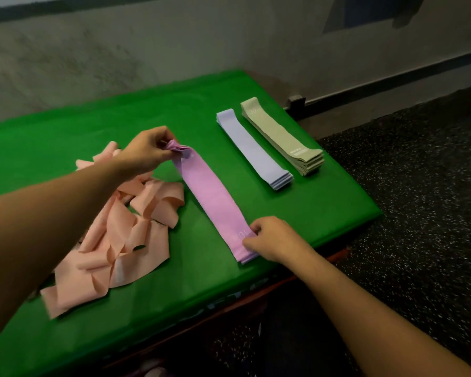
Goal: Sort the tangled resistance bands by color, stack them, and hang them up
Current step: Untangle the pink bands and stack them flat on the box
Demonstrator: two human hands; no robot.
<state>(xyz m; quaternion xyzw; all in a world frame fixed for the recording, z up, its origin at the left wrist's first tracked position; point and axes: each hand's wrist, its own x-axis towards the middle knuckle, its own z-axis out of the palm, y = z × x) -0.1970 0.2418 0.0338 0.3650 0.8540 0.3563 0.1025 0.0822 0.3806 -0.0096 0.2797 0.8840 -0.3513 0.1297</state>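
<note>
A stack of pink-purple bands (pixel 212 202) lies stretched out on the green table (pixel 297 213). My left hand (pixel 144 151) pinches its bunched far end, and my right hand (pixel 269 238) grips its near end at the table's front. To the left lies a tangled heap of peach bands (pixel 114 240), partly under my left forearm. Further right sit a neat lavender stack (pixel 253 151) and a sage green stack (pixel 280 134), side by side and flat.
The table stands against a pale wall (pixel 174 44) with a dark baseboard. Dark speckled floor (pixel 419 186) lies to the right and in front. The table's right edge runs close past the green stack.
</note>
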